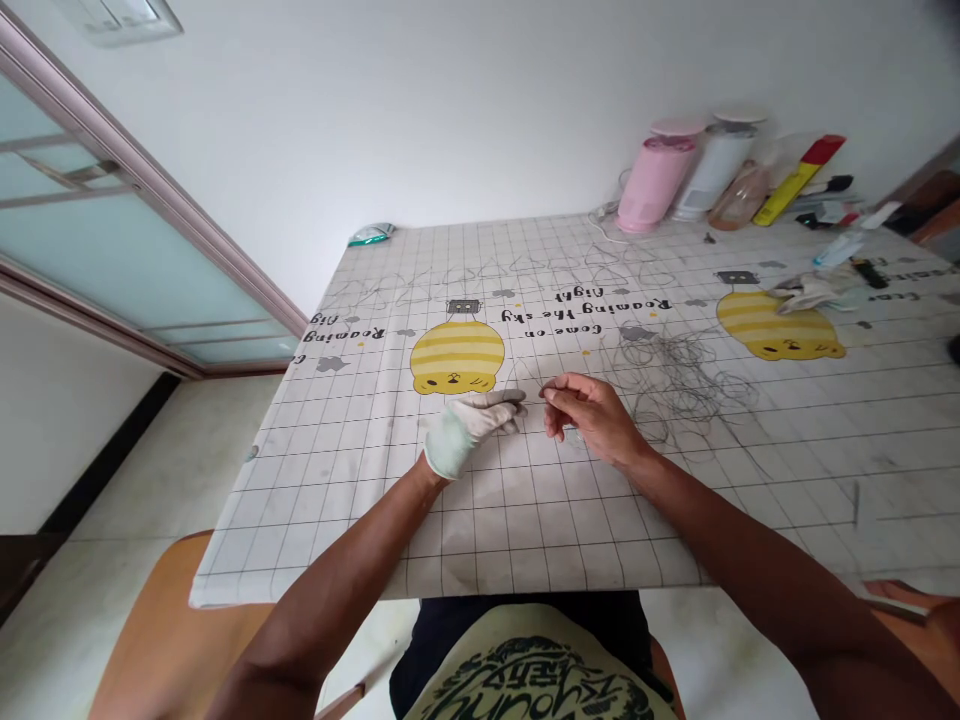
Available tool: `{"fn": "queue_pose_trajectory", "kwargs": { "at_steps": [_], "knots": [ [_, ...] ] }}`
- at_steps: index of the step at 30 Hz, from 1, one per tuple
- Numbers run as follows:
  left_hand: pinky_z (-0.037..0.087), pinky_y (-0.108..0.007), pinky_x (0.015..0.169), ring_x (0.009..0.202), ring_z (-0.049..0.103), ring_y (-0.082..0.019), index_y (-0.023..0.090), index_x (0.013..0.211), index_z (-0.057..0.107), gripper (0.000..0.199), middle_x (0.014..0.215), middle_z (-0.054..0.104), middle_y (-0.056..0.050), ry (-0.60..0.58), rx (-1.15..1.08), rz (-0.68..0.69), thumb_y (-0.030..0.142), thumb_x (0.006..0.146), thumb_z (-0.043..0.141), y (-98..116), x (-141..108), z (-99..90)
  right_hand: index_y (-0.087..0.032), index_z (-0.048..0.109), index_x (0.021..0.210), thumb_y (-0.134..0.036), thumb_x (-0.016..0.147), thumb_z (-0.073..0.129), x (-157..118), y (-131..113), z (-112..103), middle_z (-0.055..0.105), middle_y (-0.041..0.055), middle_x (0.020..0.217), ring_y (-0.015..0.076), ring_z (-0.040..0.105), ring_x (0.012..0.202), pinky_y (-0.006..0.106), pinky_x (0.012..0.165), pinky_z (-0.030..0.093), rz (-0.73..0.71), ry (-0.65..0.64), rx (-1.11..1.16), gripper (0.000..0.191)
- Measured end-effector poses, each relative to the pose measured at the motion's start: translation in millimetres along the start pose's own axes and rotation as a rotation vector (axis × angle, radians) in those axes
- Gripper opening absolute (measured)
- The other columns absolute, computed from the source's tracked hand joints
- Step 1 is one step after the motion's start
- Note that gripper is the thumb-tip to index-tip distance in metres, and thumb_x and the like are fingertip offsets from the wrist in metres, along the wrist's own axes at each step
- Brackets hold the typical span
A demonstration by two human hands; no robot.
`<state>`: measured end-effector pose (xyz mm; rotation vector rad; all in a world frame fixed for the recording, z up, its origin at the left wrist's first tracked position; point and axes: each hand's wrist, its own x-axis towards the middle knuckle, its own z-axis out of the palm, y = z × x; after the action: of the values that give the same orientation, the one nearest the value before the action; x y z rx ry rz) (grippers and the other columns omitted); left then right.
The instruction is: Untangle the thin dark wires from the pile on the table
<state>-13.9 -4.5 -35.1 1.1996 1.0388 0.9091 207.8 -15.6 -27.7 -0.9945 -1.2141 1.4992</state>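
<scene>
My left hand (469, 430) wears a pale, worn work glove, and its fingertips pinch a thin dark wire (532, 402). My right hand (589, 418) is bare. Its thumb and forefinger close on the same wire a short way to the right of the glove. A loose tangle of thin grey wire loops (679, 385) lies on the tablecloth just beyond my right hand. More faint wire shapes (525, 270) lie towards the far edge of the table.
The table has a white grid-patterned cloth (315, 500) with yellow cartoon prints. A pink container (656, 175), a white bottle (712, 170) and a crumpled glove or rag (814, 292) stand or lie at the far right. A glass sliding door (127, 230) is on the left.
</scene>
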Motion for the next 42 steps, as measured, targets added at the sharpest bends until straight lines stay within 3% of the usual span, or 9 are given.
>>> {"fn": "queue_pose_trajectory", "kwargs": {
  "at_steps": [4, 9, 13, 19, 22, 32, 36, 42],
  "knots": [
    [0.061, -0.034, 0.082, 0.079, 0.073, -0.019, 0.014, 0.105, 0.082, 0.037, 0.097, 0.081, -0.011, 0.004, -0.05, -0.003, 0.046, 0.086, 0.08, -6.0, -1.9, -1.9, -0.018, 0.069, 0.093, -0.041, 0.093, 0.075, -1.2, -1.2, 0.8, 0.07, 0.0034, 0.068, 0.018, 0.066, 0.057, 0.029, 0.05, 0.051, -0.001, -0.009, 0.01, 0.025],
    [0.059, -0.039, 0.089, 0.082, 0.073, -0.021, 0.013, 0.102, 0.081, 0.039, 0.096, 0.08, -0.013, -0.067, -0.253, -0.033, 0.046, 0.082, 0.084, -17.6, -0.5, 4.2, -0.018, 0.067, 0.094, -0.042, 0.096, 0.071, -1.5, -3.4, -3.0, 0.07, 0.003, 0.069, 0.0178, 0.067, 0.058, 0.029, 0.051, 0.051, -0.07, -0.001, -0.024, 0.024],
    [0.059, -0.034, 0.079, 0.074, 0.069, -0.017, 0.011, 0.1, 0.08, 0.039, 0.098, 0.078, -0.013, -0.013, -0.398, -0.025, 0.045, 0.08, 0.086, -17.7, 4.0, 10.8, -0.02, 0.065, 0.099, -0.042, 0.099, 0.067, -4.2, -3.9, -3.2, 0.069, 0.0009, 0.067, 0.0165, 0.065, 0.056, 0.029, 0.051, 0.052, -0.129, 0.029, -0.15, 0.023],
    [0.056, -0.029, 0.071, 0.067, 0.068, -0.016, 0.014, 0.094, 0.081, 0.035, 0.087, 0.078, -0.009, 0.183, -0.065, -0.008, 0.048, 0.085, 0.076, -6.0, 3.8, 7.8, -0.021, 0.064, 0.108, -0.042, 0.101, 0.062, -8.8, 2.9, -0.4, 0.068, -0.0008, 0.068, 0.0145, 0.063, 0.055, 0.027, 0.051, 0.052, -0.155, 0.062, -0.321, 0.022],
    [0.055, -0.029, 0.068, 0.064, 0.066, -0.016, 0.014, 0.088, 0.08, 0.034, 0.079, 0.076, -0.008, 0.238, -0.012, -0.024, 0.047, 0.086, 0.074, -3.7, 2.6, 7.4, -0.021, 0.064, 0.107, -0.04, 0.103, 0.06, -11.0, 4.3, 1.0, 0.068, -0.0009, 0.068, 0.0143, 0.064, 0.055, 0.026, 0.051, 0.052, -0.191, 0.029, -0.375, 0.02],
    [0.053, -0.026, 0.063, 0.061, 0.062, -0.012, 0.013, 0.082, 0.077, 0.03, 0.076, 0.073, -0.007, 0.262, -0.178, -0.037, 0.042, 0.084, 0.074, 2.6, -3.0, 18.6, -0.022, 0.063, 0.098, -0.038, 0.102, 0.06, -14.4, 0.6, 2.8, 0.069, -0.0003, 0.068, 0.0145, 0.065, 0.056, 0.026, 0.051, 0.052, -0.241, 0.021, -0.422, 0.016],
    [0.054, -0.027, 0.068, 0.064, 0.065, -0.014, 0.015, 0.083, 0.079, 0.029, 0.079, 0.075, -0.007, 0.281, -0.113, -0.05, 0.043, 0.085, 0.072, 4.1, -4.8, 18.8, -0.023, 0.061, 0.1, -0.035, 0.102, 0.058, -12.9, 2.1, 1.4, 0.068, -0.0007, 0.067, 0.0154, 0.065, 0.057, 0.027, 0.052, 0.052, -0.246, 0.039, -0.438, 0.013],
    [0.056, -0.028, 0.073, 0.069, 0.068, -0.016, 0.019, 0.083, 0.082, 0.025, 0.078, 0.077, -0.005, 0.302, 0.063, -0.059, 0.041, 0.085, 0.071, 7.8, -7.4, 21.3, -0.024, 0.056, 0.098, -0.032, 0.101, 0.056, -7.2, 11.2, -4.0, 0.066, -0.0017, 0.067, 0.0154, 0.065, 0.058, 0.027, 0.056, 0.049, -0.31, 0.066, -0.696, 0.008]
  ]
}}
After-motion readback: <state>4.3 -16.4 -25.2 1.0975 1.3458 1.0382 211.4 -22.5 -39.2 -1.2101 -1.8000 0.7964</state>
